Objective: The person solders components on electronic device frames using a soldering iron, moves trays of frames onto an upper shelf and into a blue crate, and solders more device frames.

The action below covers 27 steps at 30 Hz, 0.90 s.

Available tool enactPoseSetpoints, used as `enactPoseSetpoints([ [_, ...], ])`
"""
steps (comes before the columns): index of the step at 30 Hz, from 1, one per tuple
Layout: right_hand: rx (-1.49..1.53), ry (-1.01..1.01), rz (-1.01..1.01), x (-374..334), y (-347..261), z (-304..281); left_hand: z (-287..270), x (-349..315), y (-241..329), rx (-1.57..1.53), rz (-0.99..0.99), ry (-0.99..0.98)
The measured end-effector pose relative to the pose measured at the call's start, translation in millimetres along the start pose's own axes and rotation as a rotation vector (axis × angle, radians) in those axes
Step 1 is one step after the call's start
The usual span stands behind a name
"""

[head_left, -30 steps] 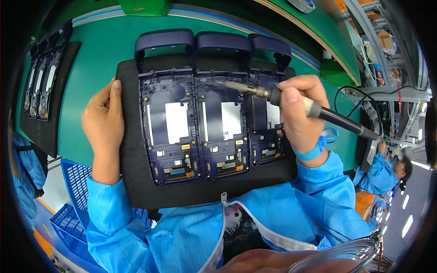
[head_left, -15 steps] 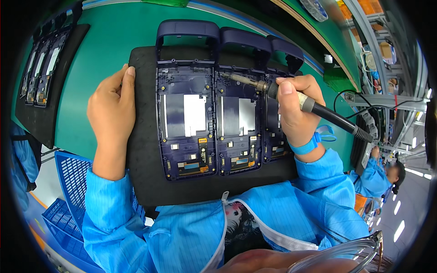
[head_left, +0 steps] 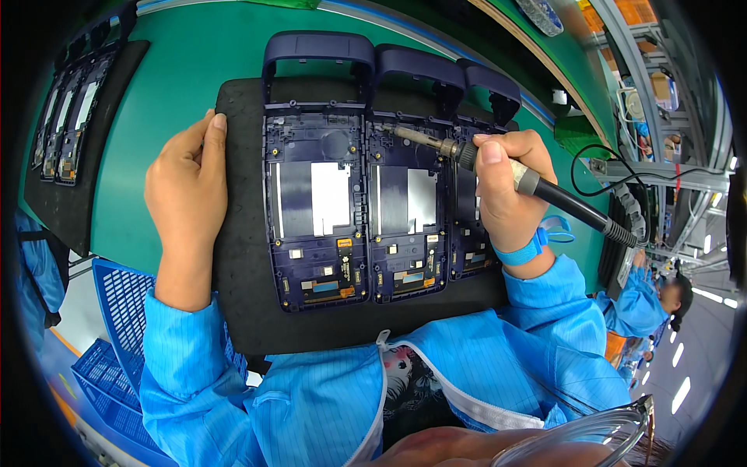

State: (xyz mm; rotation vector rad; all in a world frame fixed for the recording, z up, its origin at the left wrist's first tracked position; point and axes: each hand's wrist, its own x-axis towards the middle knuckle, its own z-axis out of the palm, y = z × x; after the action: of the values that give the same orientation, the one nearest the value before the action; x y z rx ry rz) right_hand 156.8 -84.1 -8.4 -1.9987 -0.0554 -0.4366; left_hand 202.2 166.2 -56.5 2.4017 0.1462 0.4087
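Note:
A soldering iron (head_left: 574,207) with a dark handle is pinched in my right hand (head_left: 507,183), which wears a blue wrist strap (head_left: 525,251). Its metal tip points left and reaches the upper part of the middle dark purple plastic housing (head_left: 393,175). Alongside lie the left housing (head_left: 298,206) and the right housing (head_left: 464,204), the latter partly hidden by my right hand. All three have upright loop-like frames at the far end and small circuit parts near me. Under them is a black pad (head_left: 327,333), whose left edge my left hand (head_left: 187,183) grips between thumb and fingers.
Another black pad (head_left: 62,206) with similar housings (head_left: 68,128) rests at the far left of the green table (head_left: 140,187). Blue plastic baskets (head_left: 120,311) stand below the table's near left edge. The iron's cable (head_left: 650,180) loops at right. Another person (head_left: 634,300) works farther right.
My left hand and the pad's left side, with the left housing, have shifted slightly left. The soldering iron and my right hand stay nearly in place.

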Motion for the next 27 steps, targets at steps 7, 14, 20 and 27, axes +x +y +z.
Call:
enactPoseSetpoints([
  [7, 0.024, -0.003, 0.025, -1.0, -0.8, 0.4, -3.3, 0.5, 3.1, 0.006, -0.058, -0.081],
  [14, -0.039, -0.013, -0.014, -1.3, -1.3, -2.0, -0.3, 0.9, -1.5, 0.002, 0.038, 0.014],
  [20, 0.142, -0.002, 0.04, 1.9, -28.7, 7.8, -2.0, -0.1, 0.1, 0.009, 0.007, -0.007],
  [27, 0.072, -0.16, -0.024, 7.5, -33.7, 51.1, -2.1, -1.0, -4.4, 0.033, 0.082, 0.022],
])
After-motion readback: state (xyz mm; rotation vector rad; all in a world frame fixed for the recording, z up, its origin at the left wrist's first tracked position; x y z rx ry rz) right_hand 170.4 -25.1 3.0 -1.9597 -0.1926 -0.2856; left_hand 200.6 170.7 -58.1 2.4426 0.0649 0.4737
